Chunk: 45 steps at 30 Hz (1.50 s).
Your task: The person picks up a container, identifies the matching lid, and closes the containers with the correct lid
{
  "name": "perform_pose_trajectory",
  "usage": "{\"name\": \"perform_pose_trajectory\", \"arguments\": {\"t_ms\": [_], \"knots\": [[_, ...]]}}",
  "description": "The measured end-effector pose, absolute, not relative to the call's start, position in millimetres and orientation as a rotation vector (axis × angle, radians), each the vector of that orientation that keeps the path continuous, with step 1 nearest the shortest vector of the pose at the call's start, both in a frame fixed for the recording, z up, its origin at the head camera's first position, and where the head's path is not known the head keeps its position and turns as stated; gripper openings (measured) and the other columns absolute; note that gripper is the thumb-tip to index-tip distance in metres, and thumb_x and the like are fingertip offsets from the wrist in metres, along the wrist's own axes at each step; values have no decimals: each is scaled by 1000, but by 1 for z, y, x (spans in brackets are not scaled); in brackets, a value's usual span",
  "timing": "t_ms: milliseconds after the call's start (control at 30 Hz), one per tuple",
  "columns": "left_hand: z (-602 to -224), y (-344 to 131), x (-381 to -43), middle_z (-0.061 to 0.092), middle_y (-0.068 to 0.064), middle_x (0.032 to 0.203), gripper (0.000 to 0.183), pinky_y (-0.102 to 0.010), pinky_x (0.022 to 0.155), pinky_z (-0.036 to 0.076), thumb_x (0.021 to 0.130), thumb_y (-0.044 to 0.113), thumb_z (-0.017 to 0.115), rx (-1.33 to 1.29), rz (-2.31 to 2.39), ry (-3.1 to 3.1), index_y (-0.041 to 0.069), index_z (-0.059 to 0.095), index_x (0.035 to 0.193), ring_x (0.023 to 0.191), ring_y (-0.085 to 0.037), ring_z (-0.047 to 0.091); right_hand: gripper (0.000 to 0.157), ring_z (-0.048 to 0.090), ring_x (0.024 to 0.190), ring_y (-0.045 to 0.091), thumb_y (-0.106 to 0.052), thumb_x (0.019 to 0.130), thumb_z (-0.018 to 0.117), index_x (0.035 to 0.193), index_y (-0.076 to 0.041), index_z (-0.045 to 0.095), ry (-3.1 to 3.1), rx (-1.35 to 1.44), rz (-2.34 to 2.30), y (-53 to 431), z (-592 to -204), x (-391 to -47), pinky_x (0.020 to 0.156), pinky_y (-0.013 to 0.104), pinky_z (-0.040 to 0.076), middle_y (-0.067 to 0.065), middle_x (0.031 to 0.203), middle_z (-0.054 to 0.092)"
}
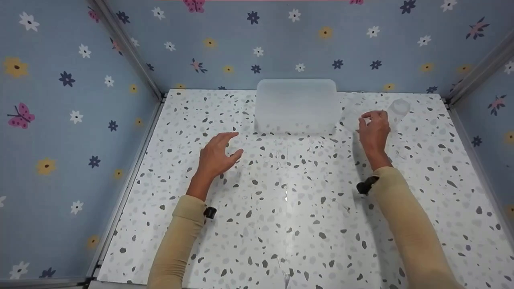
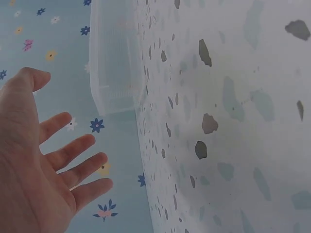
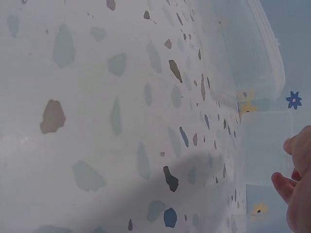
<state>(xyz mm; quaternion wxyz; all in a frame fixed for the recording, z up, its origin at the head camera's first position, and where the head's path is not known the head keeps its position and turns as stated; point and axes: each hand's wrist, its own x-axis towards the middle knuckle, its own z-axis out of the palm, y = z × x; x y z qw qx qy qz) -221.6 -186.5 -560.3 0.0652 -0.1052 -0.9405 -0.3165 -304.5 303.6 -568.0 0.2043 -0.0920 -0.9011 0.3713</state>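
A frosted translucent plastic box (image 1: 296, 106) stands at the back of the speckled table. My left hand (image 1: 217, 154) is held over the table to the left of the box, thumb spread from bent fingers, holding nothing. In the left wrist view, that hand (image 2: 43, 160) shows its palm with the fingers apart. On the right, my right hand (image 1: 374, 130) has loosely bent fingers and a gap between thumb and fingertips. Close by is a clear, cup-like piece (image 1: 399, 108). In the right wrist view, the fingers (image 3: 284, 187) overlap the edge of a translucent plastic piece (image 3: 266, 145).
Flower-patterned panels (image 1: 281, 44) close off the back and both sides of the white speckled table (image 1: 281, 192). Metal frame bars (image 1: 132, 48) run along the panel corners. Another faint clear piece (image 1: 351, 108) lies between the box and my right hand.
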Motion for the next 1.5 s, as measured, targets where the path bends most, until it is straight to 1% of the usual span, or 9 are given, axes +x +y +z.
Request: {"name": "perform_pose_trajectory", "arguments": {"t_ms": [100,233,533,733,867,1033,1233,1367,1500], "knots": [[-559,-187,-221,67,-10,161,58,-64,108,59,104,45,74,-323,-923,-2856,21,67,157,140,-37,68,21,71,116,50,-8,112,69,122,9,75,-2502,-245,1023,302,-565,-303,108,62,57,31,141,62],[-558,-187,-221,66,-11,162,59,-65,111,58,104,45,75,-331,-869,-2877,21,67,157,147,-37,65,20,73,119,49,-8,112,68,122,8,74,-2494,-226,999,301,-560,-300,105,58,62,29,141,62],[-557,-186,-223,64,-12,166,58,-66,122,53,107,45,71,-346,-814,-2932,20,66,159,155,-38,60,16,71,129,46,-6,110,71,119,6,76,-2444,-211,973,299,-545,-293,114,54,62,26,137,66],[-555,-189,-222,61,-12,169,58,-68,125,50,107,47,69,-332,-812,-2976,20,67,159,158,-39,57,16,71,132,45,-5,109,72,120,6,77,-2420,-194,970,297,-539,-290,114,52,63,26,138,67],[-553,-191,-223,59,-11,172,59,-68,126,48,108,48,68,-339,-817,-3015,20,65,160,159,-40,56,16,72,130,46,-5,108,72,118,7,78,-2380,-150,968,295,-537,-288,111,52,65,28,138,67],[-553,-193,-224,58,-12,172,61,-67,125,49,107,48,69,-342,-800,-3057,21,63,162,160,-39,56,16,75,121,49,-5,109,72,116,8,77,-2347,-51,952,293,-535,-282,106,55,66,32,138,67],[-554,-193,-225,58,-13,172,63,-68,127,48,107,49,69,-354,-772,-3076,21,62,163,160,-40,55,17,77,117,50,-7,108,74,115,8,77,-2362,3,891,288,-532,-275,105,58,66,32,136,69],[-555,-193,-225,65,-13,165,60,-65,121,54,106,46,72,-361,-810,-3019,19,66,158,154,-39,61,17,78,111,49,-7,108,75,114,8,77,-2368,21,876,285,-529,-270,100,59,66,31,135,70],[-556,-192,-225,69,-12,159,56,-62,114,58,105,44,76,-349,-903,-2957,17,70,153,145,-37,68,16,76,112,48,-6,107,76,113,8,78,-2361,67,889,282,-529,-264,100,58,67,31,134,70]]}}
